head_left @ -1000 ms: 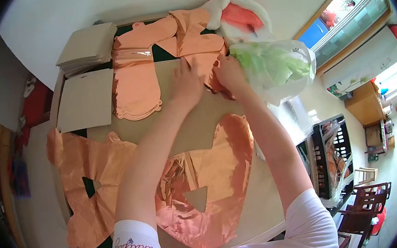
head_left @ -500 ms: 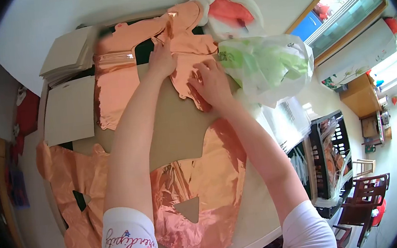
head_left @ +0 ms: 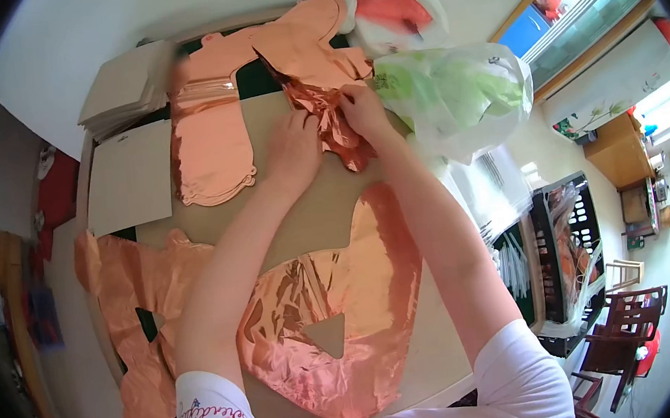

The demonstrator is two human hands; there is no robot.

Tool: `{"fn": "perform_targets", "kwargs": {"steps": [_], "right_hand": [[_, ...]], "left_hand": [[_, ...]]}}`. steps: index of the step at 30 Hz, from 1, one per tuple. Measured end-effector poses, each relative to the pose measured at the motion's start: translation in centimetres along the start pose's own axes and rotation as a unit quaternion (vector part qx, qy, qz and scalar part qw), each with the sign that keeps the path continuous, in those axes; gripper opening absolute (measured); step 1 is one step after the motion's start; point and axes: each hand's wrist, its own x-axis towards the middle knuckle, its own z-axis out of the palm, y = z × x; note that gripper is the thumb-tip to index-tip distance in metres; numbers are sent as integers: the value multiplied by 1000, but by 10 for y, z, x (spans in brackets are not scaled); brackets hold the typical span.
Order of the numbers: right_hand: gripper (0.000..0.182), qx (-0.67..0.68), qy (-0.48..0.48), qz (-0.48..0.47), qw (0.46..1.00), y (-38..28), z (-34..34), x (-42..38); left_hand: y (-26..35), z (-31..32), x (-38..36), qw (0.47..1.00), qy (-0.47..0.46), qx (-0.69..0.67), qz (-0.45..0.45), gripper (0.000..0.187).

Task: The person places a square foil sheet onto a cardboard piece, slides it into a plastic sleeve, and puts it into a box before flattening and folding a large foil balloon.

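Observation:
Flat rose-gold foil balloons are spread over the table. My left hand (head_left: 296, 152) and my right hand (head_left: 363, 109) are closed on the lower part of one foil balloon (head_left: 308, 54), which is bunched and creased between them. Its upper part lies flat beyond my fingers. To the left is a stack of foil balloons (head_left: 214, 144) with layered edges. Nearer my body lies a large foil balloon (head_left: 382, 277) with a triangular hole, under and between my forearms. Another foil balloon (head_left: 129, 285) with a small hole rests at the lower left, partly hidden by my left arm.
Beige card sheets (head_left: 129, 180) and a card stack (head_left: 118, 93) lie at the left edge of the table. On the right are a white-green plastic bag (head_left: 454, 105), clear plastic sleeves (head_left: 495, 193) and a black crate (head_left: 546, 261). A white fluffy item with red inside (head_left: 388, 10) sits at the back.
My left hand has moved down and right, toward my right hand. My right hand has shifted slightly up. The balloon's lower part is now gathered and crumpled between them.

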Motion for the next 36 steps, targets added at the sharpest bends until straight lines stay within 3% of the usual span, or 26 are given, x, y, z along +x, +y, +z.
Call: {"fn": "perform_targets", "kwargs": {"steps": [3,6,9,11,12,13,15,17,18,20,21,24,27,29,33,36], "right_hand": [[18,-18,-18,-2,1000,0,-4,1],[19,-33,4,-14,999,2,-3,2],[22,-82,71,5,994,0,-8,19],[25,79,228,-6,970,1,-36,53],[24,94,330,15,939,-41,-64,55],[26,157,389,-42,907,-43,-85,72],[23,229,448,-61,862,-76,-130,79],[22,379,397,-117,828,-103,-167,70],[21,369,356,-111,851,-123,-177,51],[19,269,307,-145,901,-139,-186,23],[17,101,256,-113,955,-148,-189,0],[7,-28,113,-217,969,-152,-178,-61],[9,-42,19,-275,960,-144,-172,-117],[11,-93,-30,-277,956,-146,-173,-158],[11,-53,-88,-313,944,-139,-157,-236],[12,-12,-132,-304,943,-140,-138,-297]], "left_hand": [[8,1,1,996,84,22,-25,37],[8,-7,5,991,124,44,32,42],[-5,14,3,999,2,34,3,44],[-4,17,4,999,2,42,-3,43],[-4,17,3,999,2,46,-6,42],[-4,17,1,999,-8,47,-10,42],[-2,12,3,998,-24,49,-13,41],[-3,14,5,999,-27,39,-15,40],[-4,16,4,999,-30,33,-16,40],[-7,20,2,999,-1,41,-4,38],[-6,19,2,999,16,45,2,38],[18,-25,-16,996,75,-43,14,31],[42,-86,-66,998,26,-47,36,24],[58,-112,-123,999,-9,-49,6,18],[99,-144,-245,994,-87,-42,-52,35],[121,-157,-293,986,-143,15,-78,46]]}}
